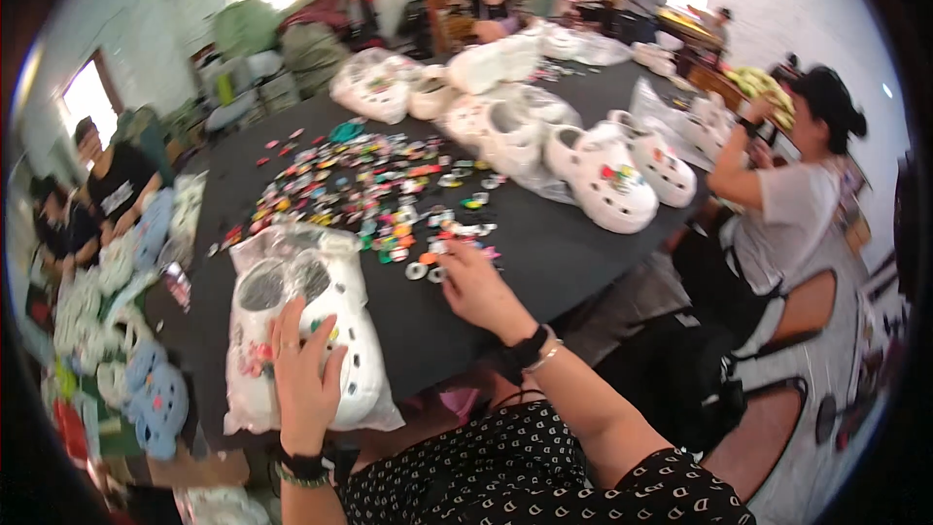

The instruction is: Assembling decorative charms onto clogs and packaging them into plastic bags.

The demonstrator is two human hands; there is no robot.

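Note:
My left hand (309, 369) lies with fingers apart on a pair of white clogs (355, 355) at the table's near left. A clear plastic bag (243, 399) surrounds the pair; small coloured charms show on the uppers, partly under my fingers. My right hand (481, 297) is at the near edge of a spread of loose, multicoloured shoe charms (330, 180). Its fingers are bent down and drawn together among the charms; what is between them is too small to make out. White ring-shaped pieces (416, 271) lie just left of those fingertips.
The black table (544, 262) bears more white clogs (612, 190) at right and bagged pairs (374, 87) along its far side. A person (792, 185) sits at the right; others sit at the left and far side. Blue and pale clogs (155, 399) are piled at left.

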